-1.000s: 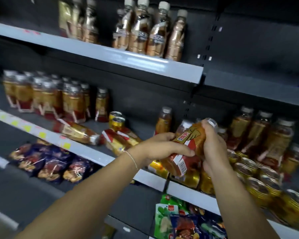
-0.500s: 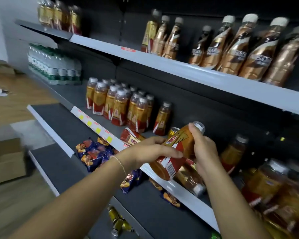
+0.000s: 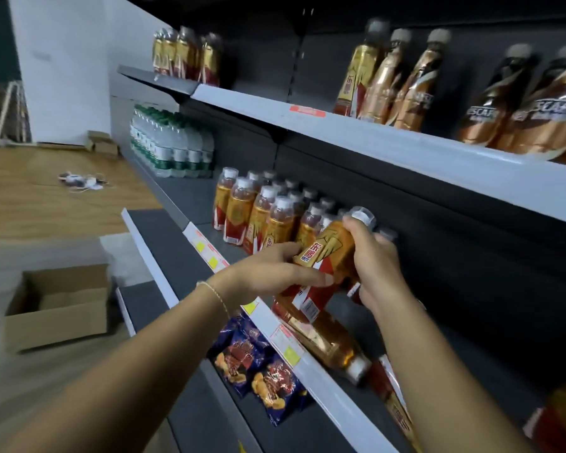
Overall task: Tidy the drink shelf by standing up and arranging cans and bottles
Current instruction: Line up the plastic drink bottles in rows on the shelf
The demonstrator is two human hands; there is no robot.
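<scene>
Both my hands hold one amber drink bottle (image 3: 324, 256) with a red and gold label, tilted with its white cap up and to the right. My left hand (image 3: 275, 273) grips its lower body and my right hand (image 3: 373, 256) wraps its neck below the cap. It hangs over the middle shelf (image 3: 307, 354), right beside a standing group of like bottles (image 3: 258, 210). Another amber bottle (image 3: 324, 341) lies on its side at the shelf's front edge below my hands.
Water bottles (image 3: 170, 145) stand further left on the same shelf. Gold and brown bottles (image 3: 406, 80) line the upper shelf. Snack bags (image 3: 258, 364) lie on the lower shelf. An open cardboard box (image 3: 59, 305) sits on the floor at left.
The view has swung left along the shelf. My hands have carried the bottle left toward the standing group, keeping the same grip.
</scene>
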